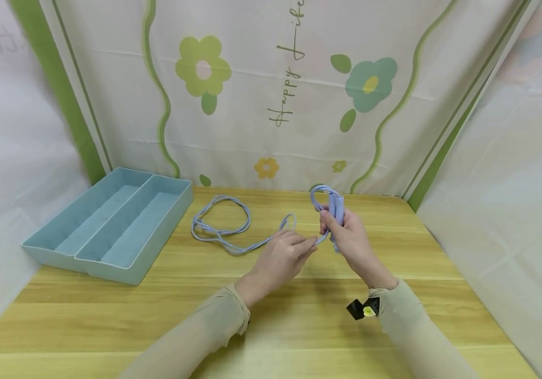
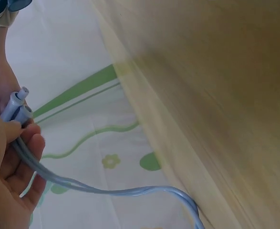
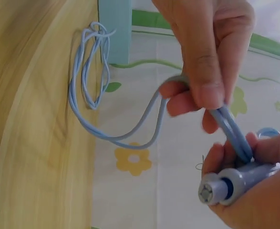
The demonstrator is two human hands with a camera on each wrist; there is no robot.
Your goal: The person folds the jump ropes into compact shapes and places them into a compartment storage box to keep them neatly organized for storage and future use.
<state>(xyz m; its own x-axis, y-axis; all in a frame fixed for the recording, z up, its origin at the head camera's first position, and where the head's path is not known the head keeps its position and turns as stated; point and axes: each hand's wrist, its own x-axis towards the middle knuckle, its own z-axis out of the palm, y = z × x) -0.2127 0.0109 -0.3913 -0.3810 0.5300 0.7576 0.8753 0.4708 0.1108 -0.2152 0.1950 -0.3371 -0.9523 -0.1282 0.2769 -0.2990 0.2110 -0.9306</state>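
Your left hand (image 1: 284,252) pinches the doubled blue cord (image 1: 233,231) with curled fingers, covering the stretch it holds, while the cord's far end is cut off in the left wrist view. Leftward, the cord's slack loops lie on the wooden table (image 1: 299,326) near the light-blue divided tray (image 1: 109,226). Your right hand (image 1: 351,239) grips both handles (image 1: 337,208) together, upright, long axis pointing away from you.
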